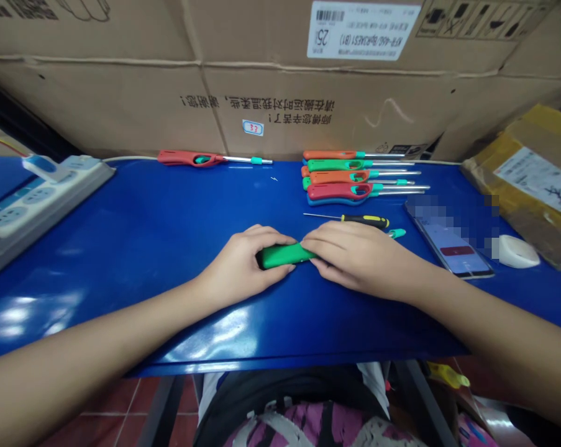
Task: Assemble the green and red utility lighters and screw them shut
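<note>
My left hand point(243, 261) is closed round the left end of a green lighter point(286, 255), a long-nosed kind like those at the back of the table. My right hand point(359, 257) grips the lighter's right part, its fingers covering much of it. Past the right knuckles a small teal tip point(396, 233) shows; whether it belongs to this lighter I cannot tell. Just behind the right hand lies a screwdriver point(366, 220) with a black and yellow handle, its shaft pointing left.
Several orange, green, red and blue lighters point(340, 190) lie stacked at the back. A red lighter point(190, 158) rests further left, against a cardboard box point(261, 81). A power strip point(42, 198) is at left; a phone point(452, 245), white mouse point(517, 251) and taped carton point(532, 167) are at right.
</note>
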A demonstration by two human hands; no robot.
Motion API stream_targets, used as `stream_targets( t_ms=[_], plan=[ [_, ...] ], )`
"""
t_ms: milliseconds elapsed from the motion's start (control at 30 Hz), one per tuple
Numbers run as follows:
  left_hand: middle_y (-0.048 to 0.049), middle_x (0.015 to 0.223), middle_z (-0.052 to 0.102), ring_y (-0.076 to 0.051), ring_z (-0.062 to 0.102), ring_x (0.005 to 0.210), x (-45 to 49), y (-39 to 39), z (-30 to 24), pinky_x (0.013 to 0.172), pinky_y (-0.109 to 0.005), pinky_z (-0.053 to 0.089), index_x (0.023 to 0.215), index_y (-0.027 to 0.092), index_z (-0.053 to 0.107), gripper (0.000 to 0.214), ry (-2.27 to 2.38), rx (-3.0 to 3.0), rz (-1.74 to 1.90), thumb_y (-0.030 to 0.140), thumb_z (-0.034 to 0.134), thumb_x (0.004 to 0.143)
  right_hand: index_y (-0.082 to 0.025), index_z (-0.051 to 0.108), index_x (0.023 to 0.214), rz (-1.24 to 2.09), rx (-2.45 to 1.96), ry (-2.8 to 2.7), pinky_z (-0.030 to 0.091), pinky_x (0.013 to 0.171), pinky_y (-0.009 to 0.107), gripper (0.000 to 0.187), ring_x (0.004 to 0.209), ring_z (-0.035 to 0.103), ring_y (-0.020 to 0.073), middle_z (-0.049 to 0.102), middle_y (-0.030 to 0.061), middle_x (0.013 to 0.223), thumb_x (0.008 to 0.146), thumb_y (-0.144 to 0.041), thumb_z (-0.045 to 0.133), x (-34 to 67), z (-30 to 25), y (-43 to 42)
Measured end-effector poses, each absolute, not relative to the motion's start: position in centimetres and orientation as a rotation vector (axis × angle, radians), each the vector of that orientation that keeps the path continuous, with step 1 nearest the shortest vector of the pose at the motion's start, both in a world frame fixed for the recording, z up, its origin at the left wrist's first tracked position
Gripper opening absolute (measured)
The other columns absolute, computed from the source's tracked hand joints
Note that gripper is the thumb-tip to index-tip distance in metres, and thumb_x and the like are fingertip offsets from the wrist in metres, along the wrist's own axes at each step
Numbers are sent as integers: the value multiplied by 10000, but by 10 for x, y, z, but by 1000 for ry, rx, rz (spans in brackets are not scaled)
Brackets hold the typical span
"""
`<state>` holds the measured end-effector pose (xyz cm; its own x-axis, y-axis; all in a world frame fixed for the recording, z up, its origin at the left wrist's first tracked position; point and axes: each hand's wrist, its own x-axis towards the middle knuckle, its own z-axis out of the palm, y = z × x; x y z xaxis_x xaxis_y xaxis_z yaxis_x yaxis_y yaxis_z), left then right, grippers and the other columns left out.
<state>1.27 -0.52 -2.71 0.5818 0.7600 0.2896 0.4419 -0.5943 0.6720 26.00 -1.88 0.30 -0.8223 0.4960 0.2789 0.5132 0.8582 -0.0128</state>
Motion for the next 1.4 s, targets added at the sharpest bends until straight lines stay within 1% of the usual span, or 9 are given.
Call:
stream_targets(
  t_ms=[67,133,233,333,567,700,967,1200,1400],
  plan=[
    [-68,1081,754,-232,672,1018,13,-5,-28,931,-386,526,1133,179,737,299,946,2277,781,271,752,848,-68,683,1152,-186,-718,-2845,543,851,417,279,1012,674,276,730,181,1132,1014,-172,464,254,6,-18],
    [-67,1068,745,-232,663,1010,13,-5,-27,933,-397,522,1116,188,742,274,941,2287,778,261,746,852,-66,684,1154,-222,-700,-2933,545,822,414,273,998,678,282,731,185,1115,1007,-166,476,248,12,-16],
    [-65,1047,723,-232,652,987,11,-4,-26,932,-408,521,1097,197,746,255,966,2315,772,247,737,847,-91,685,1142,-152,-777,-3060,537,788,391,237,961,688,274,734,147,1038,989,-188,532,238,25,-12],
    [-67,1054,719,-240,659,999,8,-3,-25,929,-404,526,1104,194,743,272,979,2317,758,220,728,834,-116,695,1065,-88,-902,-3158,515,729,361,170,885,698,258,725,110,953,969,-188,574,227,37,-8],
    [-79,1070,746,-265,678,1021,5,-1,-25,928,-419,531,1090,168,740,265,983,2317,739,226,773,834,-118,699,997,-150,-960,-3228,478,697,351,110,826,693,258,709,91,890,912,-166,648,213,42,-7],
    [-86,1068,747,-265,669,1013,5,-2,-23,925,-421,535,1099,145,731,257,969,2357,725,208,760,852,-122,700,950,-182,-928,-3244,454,674,342,78,775,680,246,696,83,842,889,-158,668,210,40,-5],
    [-105,1092,738,-273,656,1038,5,-3,-24,935,-417,529,1132,115,718,270,937,2410,703,212,738,881,-114,697,955,-138,-980,-3286,434,684,336,92,783,671,238,697,93,863,917,-162,628,209,41,-6],
    [-100,1094,735,-267,651,1040,6,-3,-25,957,-417,521,1126,114,717,262,943,2432,702,217,737,886,-115,715,1001,-10,-1160,-3328,407,668,317,140,816,686,236,726,106,934,911,-175,626,203,51,-5],
    [-95,1087,746,-263,661,1024,6,-2,-27,938,-410,525,1129,117,712,274,941,2421,743,215,746,875,-116,709,1011,-100,-1135,-3332,384,640,329,177,831,710,258,740,115,948,954,-201,565,198,47,-6]
  ],
)
